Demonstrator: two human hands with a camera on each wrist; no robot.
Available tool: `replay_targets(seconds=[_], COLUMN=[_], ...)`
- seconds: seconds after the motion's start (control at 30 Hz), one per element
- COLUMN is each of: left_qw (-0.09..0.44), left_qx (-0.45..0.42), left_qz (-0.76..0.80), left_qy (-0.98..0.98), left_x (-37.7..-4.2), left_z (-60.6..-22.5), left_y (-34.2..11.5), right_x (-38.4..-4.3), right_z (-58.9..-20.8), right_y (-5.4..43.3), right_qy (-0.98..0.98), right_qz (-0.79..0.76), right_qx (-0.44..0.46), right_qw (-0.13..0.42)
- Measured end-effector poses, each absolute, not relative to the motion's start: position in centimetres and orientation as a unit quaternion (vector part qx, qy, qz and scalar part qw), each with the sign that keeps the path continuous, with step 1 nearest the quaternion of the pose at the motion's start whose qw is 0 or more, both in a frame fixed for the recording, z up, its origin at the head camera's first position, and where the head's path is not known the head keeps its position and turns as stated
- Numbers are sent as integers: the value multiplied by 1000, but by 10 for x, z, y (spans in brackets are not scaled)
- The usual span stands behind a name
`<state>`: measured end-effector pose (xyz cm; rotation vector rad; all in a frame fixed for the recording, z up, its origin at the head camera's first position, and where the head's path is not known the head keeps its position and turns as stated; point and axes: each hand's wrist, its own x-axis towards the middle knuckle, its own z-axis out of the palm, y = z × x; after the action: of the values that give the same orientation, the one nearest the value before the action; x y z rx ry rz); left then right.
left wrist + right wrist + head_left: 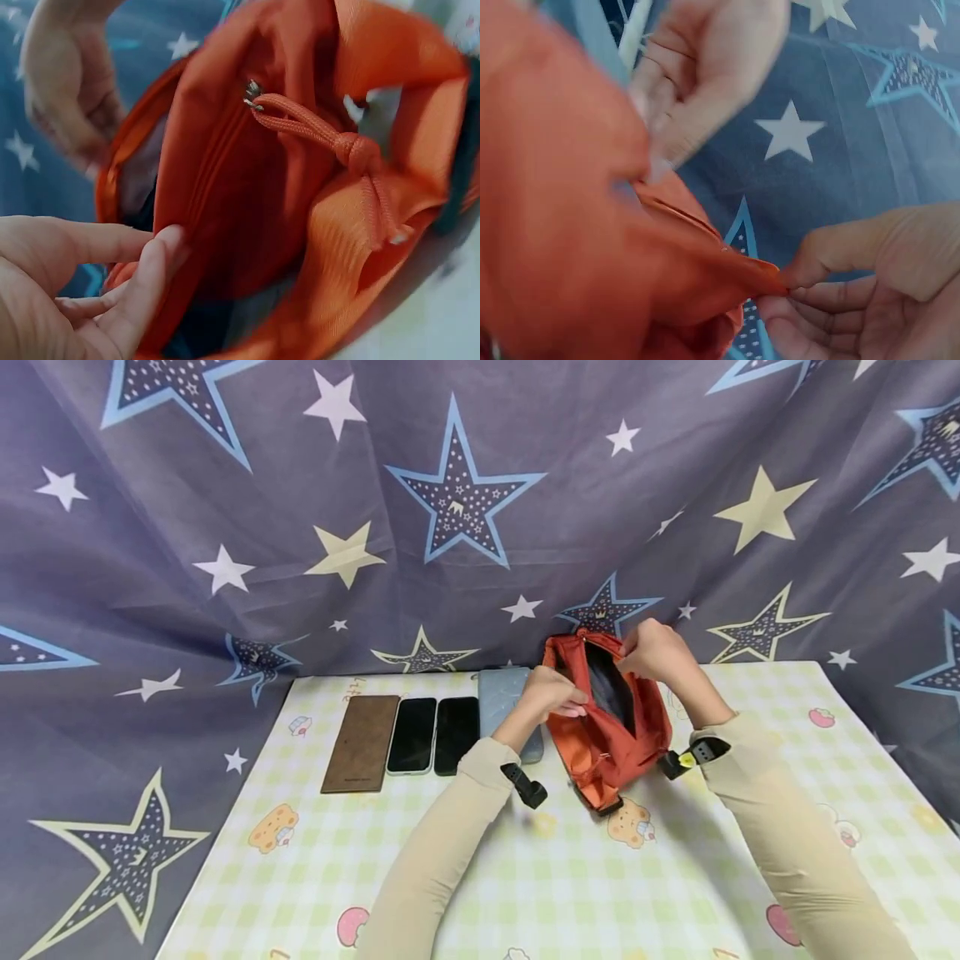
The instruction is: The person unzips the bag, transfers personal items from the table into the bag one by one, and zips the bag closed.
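An orange-red zip bag (626, 752) stands on the table with its mouth spread, showing a dark grey lining (609, 685). My left hand (553, 693) pinches the left edge of the opening between thumb and fingers. On the opposite side, my right hand (654, 650) pinches the right edge. In the left wrist view, a knotted cord zip pull (352, 150) hangs from the bag beside a wide orange strap (330, 270). The right wrist view shows the fabric edge drawn to a point between thumb and fingers (780, 315).
Left of the bag lies a light blue wallet-like case (502, 693), partly behind my left hand. Beside it are two black-screened phones (412, 735) and a brown leather wallet (362, 743). A star-print curtain (465, 610) hangs along the back edge of the checked tablecloth (570, 885).
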<state>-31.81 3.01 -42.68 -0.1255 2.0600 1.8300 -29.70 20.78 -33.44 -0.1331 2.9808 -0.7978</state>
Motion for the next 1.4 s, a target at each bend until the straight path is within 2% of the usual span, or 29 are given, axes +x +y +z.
replay_targets(seconds=[0.23, 0.4, 0.57, 0.83, 1.1, 1.4], left_qw=[246, 286, 297, 278, 161, 139], left_qx=[-50, -39, -17, -4, -7, -26], left_qz=[616, 589, 565, 565, 588, 582], left_qy=[746, 755, 770, 777, 793, 801], left_x=[-331, -331, -330, -331, -327, -328], left_z=[-438, -439, -444, -446, -449, -457], left_y=[5, -1, 2, 5, 15, 14], right_x=[-308, -307, -305, -302, -305, -300], right_z=[-347, -353, -354, -358, -364, -372], right_y=[219, 222, 223, 219, 214, 217], right_qy=[920, 888, 885, 908, 937, 865], right_qz=[-381, -440, -444, -396, -318, -493], right_qx=[13, 1, -13, -11, -11, -10], right_qw=[94, 130, 137, 134, 140, 92])
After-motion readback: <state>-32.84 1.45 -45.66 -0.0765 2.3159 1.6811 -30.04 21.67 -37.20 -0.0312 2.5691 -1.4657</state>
